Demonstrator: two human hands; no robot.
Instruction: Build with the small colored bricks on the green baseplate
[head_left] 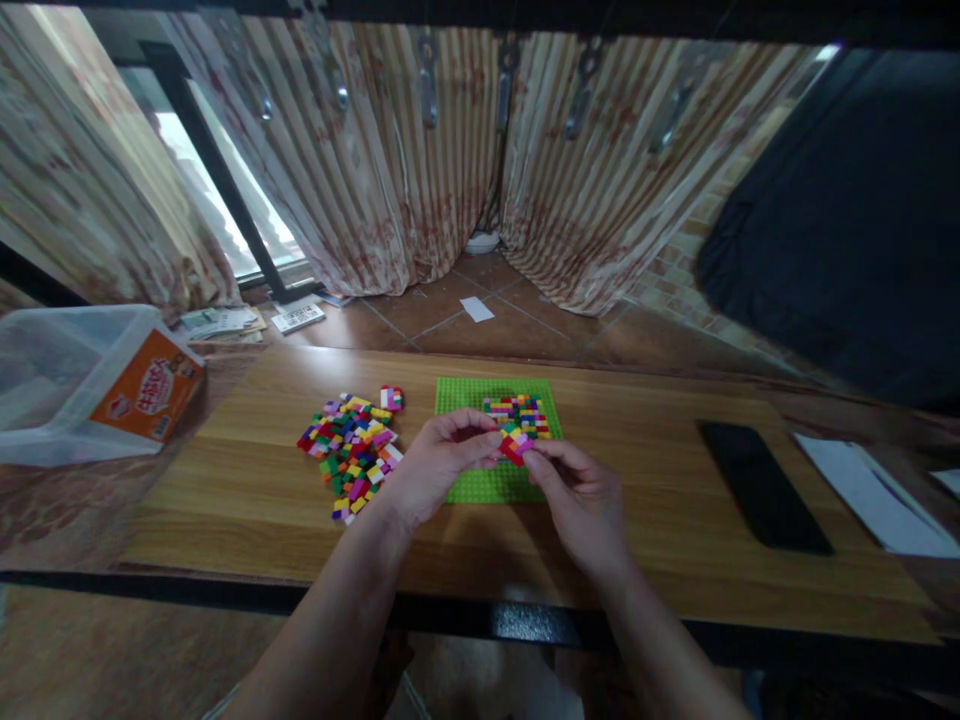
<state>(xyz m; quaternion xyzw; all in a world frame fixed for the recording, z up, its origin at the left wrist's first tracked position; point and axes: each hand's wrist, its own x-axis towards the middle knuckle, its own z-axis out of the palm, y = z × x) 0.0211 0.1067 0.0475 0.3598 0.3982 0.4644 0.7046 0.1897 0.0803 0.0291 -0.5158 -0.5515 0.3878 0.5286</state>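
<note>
With fingers of left hand (444, 456) and right hand (587, 500), gripping a small brick cluster (516, 446) from opposite sides, likely for steadiness. Over the green baseplate (484, 490), near the set bricks (517, 406) toward its far right corner. Loose brick pile (358, 450) toward the table's (652, 485) left edge, seemingly for easy reach.

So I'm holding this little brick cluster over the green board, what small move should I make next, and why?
I'd probably lower the cluster onto the near part of the board: your left hand and right hand both pinch it, other bricks sit on the far part, and bare studs show nearer you.
</note>
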